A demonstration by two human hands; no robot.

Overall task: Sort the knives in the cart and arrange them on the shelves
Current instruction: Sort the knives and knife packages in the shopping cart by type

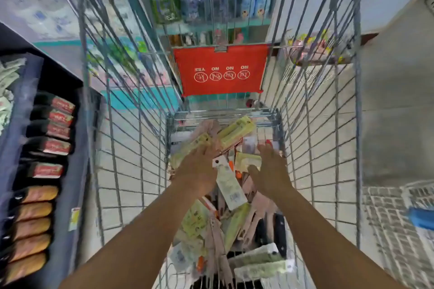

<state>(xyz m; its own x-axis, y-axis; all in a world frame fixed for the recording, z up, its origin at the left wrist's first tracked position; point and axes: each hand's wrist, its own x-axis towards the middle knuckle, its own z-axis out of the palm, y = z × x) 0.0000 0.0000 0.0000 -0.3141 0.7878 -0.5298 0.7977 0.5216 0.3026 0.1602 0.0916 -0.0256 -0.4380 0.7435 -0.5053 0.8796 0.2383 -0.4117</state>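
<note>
We look straight down into a wire shopping cart [131, 148], both our bare arms reaching inside. Our left hand [199, 169] lies over the heap of packaged knives [225, 195] at the bottom of the cart, fingers stretched forward onto a pale yellow-green pack [236, 132]; motion blur keeps us from telling whether they are spread or gripping anything. Our right hand [270, 171] hovers just beside it, fingers fairly straight and close together, tips near a small clear pack with a red part [267, 142]; we cannot tell if it touches. Between our hands lies a white carded package [229, 185] with a barcode, tilted along the pile. Closer to us the heap holds pinkish handles, a dark-handled knife [279, 225] and greenish-white flat packs [258, 263].

At the cart's far end a red flap [220, 70] with white circular warning icons hangs from the wire. Under the cart we see a pale tiled floor [126, 185]. On our left runs a dark shelf [70, 148] lined with rows of black-and-red packs [56, 129] and, nearer us, orange-tan ones [35, 223]. Ahead, past the cart, teal shelving [211, 7] carries blurred blue and green goods. On our right stands a grey wall [399, 101], with a white wire basket [399, 230] and a blue handle [420, 218] low beside it.
</note>
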